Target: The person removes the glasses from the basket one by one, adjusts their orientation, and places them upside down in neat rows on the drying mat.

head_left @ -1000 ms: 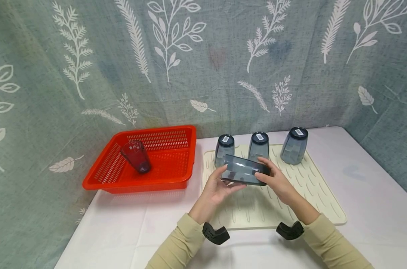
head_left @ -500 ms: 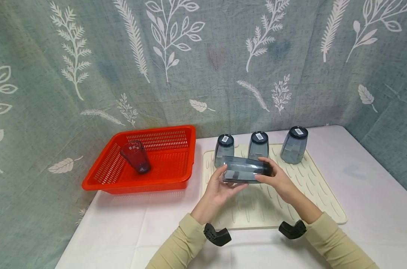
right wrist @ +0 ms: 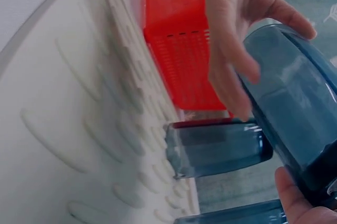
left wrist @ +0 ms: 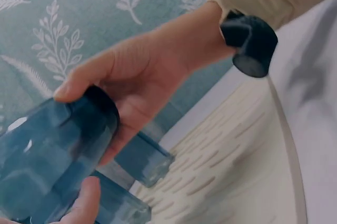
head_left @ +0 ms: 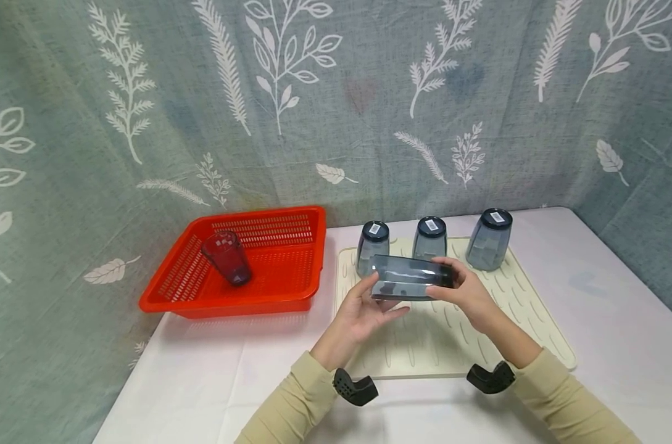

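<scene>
A smoky blue drinking glass (head_left: 405, 277) lies on its side in the air between both hands, over the cream drying mat (head_left: 508, 327). Its open rim points left and its dark base right. At the rim end, the left hand (head_left: 360, 317) holds it with the thumb on the rim and the fingers underneath. The right hand (head_left: 474, 299) grips the base end, thumb toward the near side. Behind the held glass, two matching glasses (head_left: 373, 250) (head_left: 431, 243) stand upside down on the mat. A third upturned glass (head_left: 489, 243) stands farther right.
Left of the mat is a red plastic basket (head_left: 315, 290) with perforated walls. One tilted glass (head_left: 227, 259) leans inside it. A white cloth covers the table (head_left: 247, 376), and a patterned curtain (head_left: 369, 154) hangs close behind.
The held glass has turned from sloping down at its base to nearly level. The right hand has moved slightly right with the base; the left hand stays at the rim.
</scene>
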`<move>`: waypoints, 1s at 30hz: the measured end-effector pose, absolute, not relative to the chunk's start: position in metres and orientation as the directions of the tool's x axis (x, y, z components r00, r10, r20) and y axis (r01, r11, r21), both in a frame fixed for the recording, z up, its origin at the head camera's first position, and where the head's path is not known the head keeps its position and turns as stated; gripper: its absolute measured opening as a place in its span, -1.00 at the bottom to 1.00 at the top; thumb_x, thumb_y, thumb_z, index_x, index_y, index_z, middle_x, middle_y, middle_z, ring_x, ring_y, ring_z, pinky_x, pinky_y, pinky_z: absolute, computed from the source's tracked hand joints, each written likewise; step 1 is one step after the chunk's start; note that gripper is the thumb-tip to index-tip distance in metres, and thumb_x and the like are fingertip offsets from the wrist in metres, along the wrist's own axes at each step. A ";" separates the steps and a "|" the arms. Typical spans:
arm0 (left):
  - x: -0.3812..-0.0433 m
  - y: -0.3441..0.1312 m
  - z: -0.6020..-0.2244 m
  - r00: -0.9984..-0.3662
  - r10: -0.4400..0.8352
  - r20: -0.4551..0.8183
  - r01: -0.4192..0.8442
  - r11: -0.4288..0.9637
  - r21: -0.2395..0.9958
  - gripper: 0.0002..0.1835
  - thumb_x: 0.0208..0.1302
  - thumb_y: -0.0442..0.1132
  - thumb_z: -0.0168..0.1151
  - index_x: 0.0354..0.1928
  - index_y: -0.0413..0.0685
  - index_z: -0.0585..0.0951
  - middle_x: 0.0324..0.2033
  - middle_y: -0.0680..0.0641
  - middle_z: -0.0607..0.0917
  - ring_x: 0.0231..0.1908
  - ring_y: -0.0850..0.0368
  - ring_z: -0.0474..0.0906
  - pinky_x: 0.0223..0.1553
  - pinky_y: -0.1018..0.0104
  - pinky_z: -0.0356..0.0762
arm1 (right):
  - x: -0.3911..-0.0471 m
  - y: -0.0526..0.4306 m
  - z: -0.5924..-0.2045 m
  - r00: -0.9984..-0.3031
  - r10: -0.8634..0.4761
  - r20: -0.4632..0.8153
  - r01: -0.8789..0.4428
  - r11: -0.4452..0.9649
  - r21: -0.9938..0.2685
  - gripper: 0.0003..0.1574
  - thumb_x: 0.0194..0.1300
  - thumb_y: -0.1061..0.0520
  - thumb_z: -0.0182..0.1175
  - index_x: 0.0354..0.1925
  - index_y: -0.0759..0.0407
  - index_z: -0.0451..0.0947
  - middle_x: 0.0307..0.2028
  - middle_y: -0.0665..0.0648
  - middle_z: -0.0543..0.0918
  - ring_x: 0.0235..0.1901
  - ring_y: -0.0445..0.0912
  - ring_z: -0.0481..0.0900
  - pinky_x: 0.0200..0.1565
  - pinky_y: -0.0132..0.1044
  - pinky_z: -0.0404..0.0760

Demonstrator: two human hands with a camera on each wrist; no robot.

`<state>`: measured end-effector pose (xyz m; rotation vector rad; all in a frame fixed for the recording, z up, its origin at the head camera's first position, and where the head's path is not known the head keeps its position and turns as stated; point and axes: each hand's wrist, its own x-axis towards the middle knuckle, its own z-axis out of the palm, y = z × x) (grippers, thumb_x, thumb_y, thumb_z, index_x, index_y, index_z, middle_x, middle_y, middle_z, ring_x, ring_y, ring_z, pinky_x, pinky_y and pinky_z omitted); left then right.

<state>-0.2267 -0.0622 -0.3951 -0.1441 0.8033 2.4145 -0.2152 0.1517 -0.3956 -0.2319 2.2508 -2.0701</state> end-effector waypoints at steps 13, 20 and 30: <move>-0.225 -0.072 -0.391 -0.803 0.549 -0.232 -0.562 -0.570 0.599 -0.07 0.04 -0.16 0.34 0.34 0.07 -0.05 0.22 -0.23 0.15 0.32 -0.35 -0.07 0.26 -0.25 -0.07 | -0.211 0.163 -0.378 -0.986 -0.135 0.100 -0.112 0.085 -0.990 -0.25 0.10 0.26 0.25 0.20 0.31 0.14 -0.06 0.16 0.30 -0.19 -0.23 0.40 -0.20 -0.48 0.50; -0.225 -0.081 -0.390 -0.806 0.543 -0.236 -0.561 -0.574 0.597 -0.17 0.23 -0.23 0.09 0.39 0.04 -0.19 0.36 -0.21 -0.01 0.35 -0.33 -0.16 0.29 -0.23 -0.15 | -0.209 0.174 -0.371 -0.982 -0.135 0.135 -0.147 0.088 -0.985 -0.33 0.11 0.24 0.24 0.16 0.17 0.20 -0.14 0.03 0.32 -0.21 -0.25 0.40 -0.23 -0.45 0.49; -0.225 -0.091 -0.384 -0.838 0.503 -0.211 -0.449 -0.419 0.789 -0.20 0.20 -0.31 -0.08 0.42 -0.01 -0.20 0.37 -0.29 -0.05 0.33 -0.37 -0.09 0.23 -0.24 0.04 | -0.211 0.192 -0.360 -0.984 -0.125 0.126 -0.146 0.163 -0.976 -0.29 0.14 0.23 0.22 0.21 0.20 0.15 -0.14 0.02 0.32 -0.19 -0.25 0.37 -0.22 -0.48 0.49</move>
